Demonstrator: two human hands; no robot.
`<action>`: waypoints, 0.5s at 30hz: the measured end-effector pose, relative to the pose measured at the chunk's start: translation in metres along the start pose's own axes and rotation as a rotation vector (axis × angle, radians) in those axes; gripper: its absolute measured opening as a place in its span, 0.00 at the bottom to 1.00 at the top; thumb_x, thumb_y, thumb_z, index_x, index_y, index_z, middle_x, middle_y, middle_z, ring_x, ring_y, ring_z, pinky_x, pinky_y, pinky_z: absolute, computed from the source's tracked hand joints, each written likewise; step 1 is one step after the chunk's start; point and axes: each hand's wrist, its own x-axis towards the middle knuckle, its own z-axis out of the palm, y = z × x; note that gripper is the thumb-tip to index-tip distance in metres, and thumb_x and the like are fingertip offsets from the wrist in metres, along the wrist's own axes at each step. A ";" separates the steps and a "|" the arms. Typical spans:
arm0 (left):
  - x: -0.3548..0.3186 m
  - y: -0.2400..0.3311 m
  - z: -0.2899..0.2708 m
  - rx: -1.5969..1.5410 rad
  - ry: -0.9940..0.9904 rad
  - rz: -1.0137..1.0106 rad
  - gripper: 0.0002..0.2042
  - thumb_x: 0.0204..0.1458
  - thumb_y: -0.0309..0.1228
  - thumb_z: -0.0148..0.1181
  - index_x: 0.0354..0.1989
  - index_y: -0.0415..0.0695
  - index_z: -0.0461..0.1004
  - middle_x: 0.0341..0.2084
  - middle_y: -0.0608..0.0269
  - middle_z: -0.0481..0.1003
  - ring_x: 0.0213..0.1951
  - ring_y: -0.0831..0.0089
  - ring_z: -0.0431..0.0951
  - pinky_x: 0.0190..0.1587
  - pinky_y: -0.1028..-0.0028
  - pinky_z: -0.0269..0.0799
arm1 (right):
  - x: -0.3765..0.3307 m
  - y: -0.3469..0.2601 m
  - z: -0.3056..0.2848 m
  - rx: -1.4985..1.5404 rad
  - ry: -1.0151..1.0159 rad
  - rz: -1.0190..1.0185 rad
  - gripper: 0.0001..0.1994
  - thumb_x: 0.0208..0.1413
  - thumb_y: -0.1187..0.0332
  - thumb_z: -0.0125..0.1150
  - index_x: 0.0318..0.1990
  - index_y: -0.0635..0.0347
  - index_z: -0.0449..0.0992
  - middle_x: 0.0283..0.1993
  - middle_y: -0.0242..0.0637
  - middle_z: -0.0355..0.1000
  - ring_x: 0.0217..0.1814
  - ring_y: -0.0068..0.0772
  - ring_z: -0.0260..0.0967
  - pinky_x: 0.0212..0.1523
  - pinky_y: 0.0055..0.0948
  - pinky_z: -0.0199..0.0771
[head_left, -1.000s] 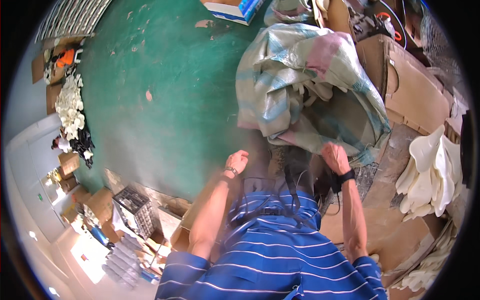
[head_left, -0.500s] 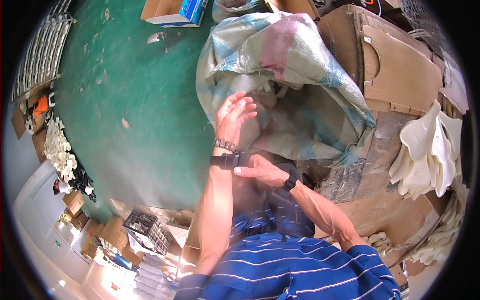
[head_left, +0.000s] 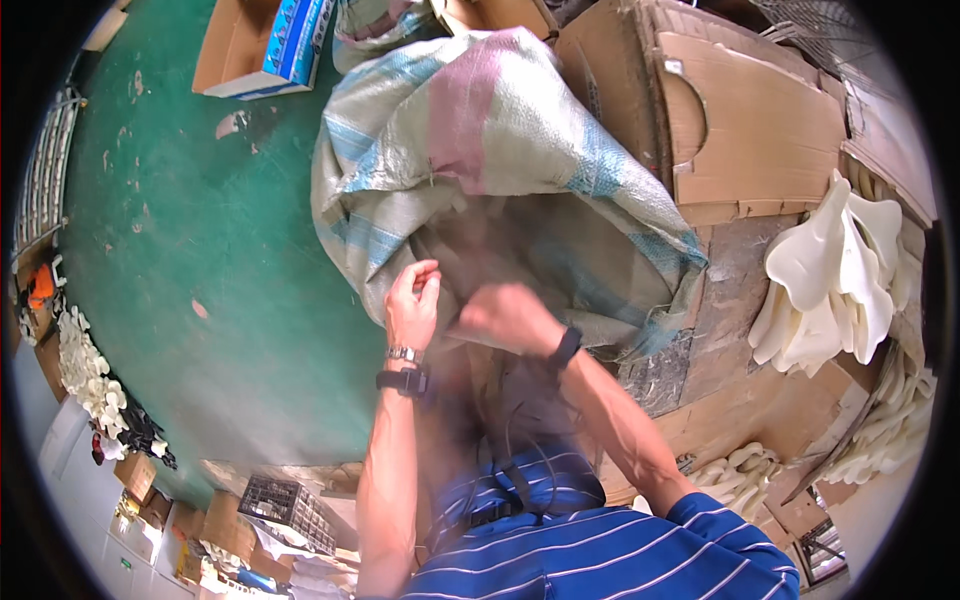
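A large white woven sack (head_left: 590, 140) with blue and pink stripes lies before me, its mouth gaping toward me. At the near left edge of that mouth is my left hand (head_left: 411, 308), fingers loosely bent and apart, with nothing visible in them. A black strap band (head_left: 403, 380) and a metal watch bracelet (head_left: 405, 354) circle my left wrist. My right hand (head_left: 512, 318) is in front of the sack mouth, its fingers curled inward but smeared by motion. Another black band (head_left: 566, 346) sits on my right wrist. The sack's inside is shadowed and blurred.
Cardboard boxes (head_left: 760, 120) stand at the right, beside a stack of cream-coloured curved pieces (head_left: 835, 280). A blue-and-brown open carton (head_left: 270, 50) lies on the green floor (head_left: 220, 300) at the far left. A dark plastic crate (head_left: 288, 512) is at the lower left.
My right hand has left my left wrist's black band and moved up to the sack mouth. My left hand has drawn back toward me, its fingers more bent. The view has shifted right.
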 end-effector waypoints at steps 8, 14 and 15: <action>0.115 -0.066 0.084 0.245 -0.159 -0.060 0.15 0.57 0.28 0.59 0.53 0.44 0.79 0.45 0.47 0.80 0.46 0.49 0.81 0.52 0.57 0.77 | 0.121 0.072 -0.098 -0.259 0.506 0.018 0.15 0.62 0.60 0.60 0.46 0.63 0.82 0.46 0.47 0.81 0.49 0.46 0.78 0.53 0.40 0.75; 0.189 -0.104 0.021 0.882 -0.078 -0.004 0.18 0.59 0.33 0.56 0.57 0.44 0.77 0.48 0.47 0.79 0.49 0.52 0.80 0.53 0.59 0.75 | 0.161 0.059 -0.152 -0.388 0.326 0.028 0.18 0.63 0.56 0.59 0.49 0.61 0.82 0.47 0.43 0.80 0.49 0.41 0.77 0.50 0.38 0.75; 0.193 -0.101 0.001 0.920 -0.033 -0.025 0.19 0.60 0.34 0.56 0.58 0.44 0.77 0.49 0.47 0.79 0.50 0.52 0.80 0.54 0.59 0.75 | 0.164 0.056 -0.156 -0.399 0.302 0.015 0.18 0.63 0.55 0.59 0.49 0.61 0.81 0.47 0.42 0.80 0.49 0.40 0.77 0.50 0.37 0.75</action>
